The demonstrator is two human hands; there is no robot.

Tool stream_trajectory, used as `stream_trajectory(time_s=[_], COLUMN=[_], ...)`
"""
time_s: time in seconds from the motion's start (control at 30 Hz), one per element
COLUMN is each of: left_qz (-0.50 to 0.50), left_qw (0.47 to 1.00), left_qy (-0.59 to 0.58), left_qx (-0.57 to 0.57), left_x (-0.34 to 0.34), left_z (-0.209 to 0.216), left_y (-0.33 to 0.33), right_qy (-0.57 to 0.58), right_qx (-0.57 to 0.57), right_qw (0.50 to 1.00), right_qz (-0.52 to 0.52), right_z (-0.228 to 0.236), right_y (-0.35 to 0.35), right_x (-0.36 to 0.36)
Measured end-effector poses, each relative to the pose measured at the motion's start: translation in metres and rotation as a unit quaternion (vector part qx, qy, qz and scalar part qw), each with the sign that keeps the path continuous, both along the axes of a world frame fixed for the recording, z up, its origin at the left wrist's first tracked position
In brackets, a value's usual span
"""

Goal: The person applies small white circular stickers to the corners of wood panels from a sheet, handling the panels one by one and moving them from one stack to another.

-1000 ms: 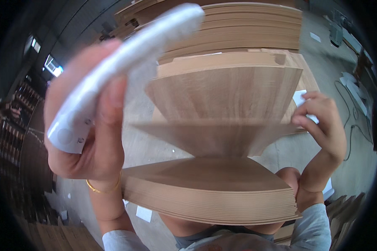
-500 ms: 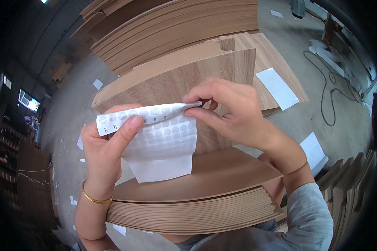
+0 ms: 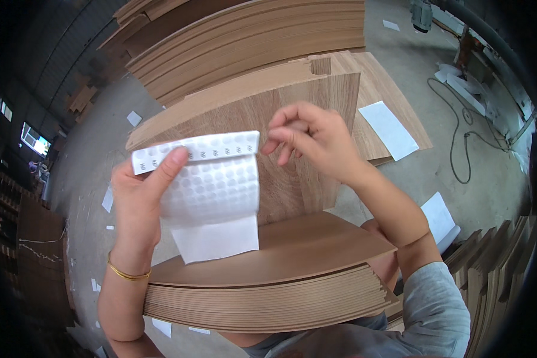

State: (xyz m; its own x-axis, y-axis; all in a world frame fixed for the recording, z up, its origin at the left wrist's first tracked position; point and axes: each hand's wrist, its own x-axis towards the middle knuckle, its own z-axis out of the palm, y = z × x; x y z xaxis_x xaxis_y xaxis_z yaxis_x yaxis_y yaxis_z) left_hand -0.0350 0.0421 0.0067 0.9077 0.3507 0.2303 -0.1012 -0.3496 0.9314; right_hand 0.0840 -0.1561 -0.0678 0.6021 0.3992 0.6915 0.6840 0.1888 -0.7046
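My left hand (image 3: 138,194) grips a white sheet of round stickers (image 3: 212,185), thumb on the front and fingers behind. The sheet's top edge is folded over toward me, showing a strip with a row of small dark marks. Rows of pale grey dots cover the middle, and the plain white lower end hangs over a stack of brown boards (image 3: 268,292) close to my body. Just right of the folded corner, my right hand (image 3: 310,138) is raised, apart from the sheet, its fingers loosely bent and spread. Nothing shows between those fingers.
Behind the sheet stands a wood-grain panel (image 3: 307,131), with a tall pile of boards (image 3: 250,39) beyond. A white paper (image 3: 389,130) lies on a panel at right. More boards (image 3: 495,268) stand at lower right. A cable (image 3: 456,134) and paper scraps lie on the floor.
My right hand has let go of the sheet's upper right corner and opened a little. The folded strip now lies flatter and straighter. My left hand keeps its hold, slightly further left.
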Motion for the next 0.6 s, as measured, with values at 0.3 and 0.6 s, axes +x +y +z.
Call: stream_trajectory(time_s=[0.3,0.6], left_qz=[0.041,0.072], left_qw=[0.987,0.976], left_qy=[-0.119,-0.149], left_qx=[0.101,0.144], left_x=[0.0,-0.001], left_z=[0.009,0.014], left_y=[0.009,0.018], right_qy=[-0.182,-0.341], right_qx=[-0.039,-0.088], right_qw=[0.941,0.825], right_qz=[-0.283,-0.441], right_z=[-0.033,-0.011], right_y=[0.004,-0.011], right_x=[0.051,0.043])
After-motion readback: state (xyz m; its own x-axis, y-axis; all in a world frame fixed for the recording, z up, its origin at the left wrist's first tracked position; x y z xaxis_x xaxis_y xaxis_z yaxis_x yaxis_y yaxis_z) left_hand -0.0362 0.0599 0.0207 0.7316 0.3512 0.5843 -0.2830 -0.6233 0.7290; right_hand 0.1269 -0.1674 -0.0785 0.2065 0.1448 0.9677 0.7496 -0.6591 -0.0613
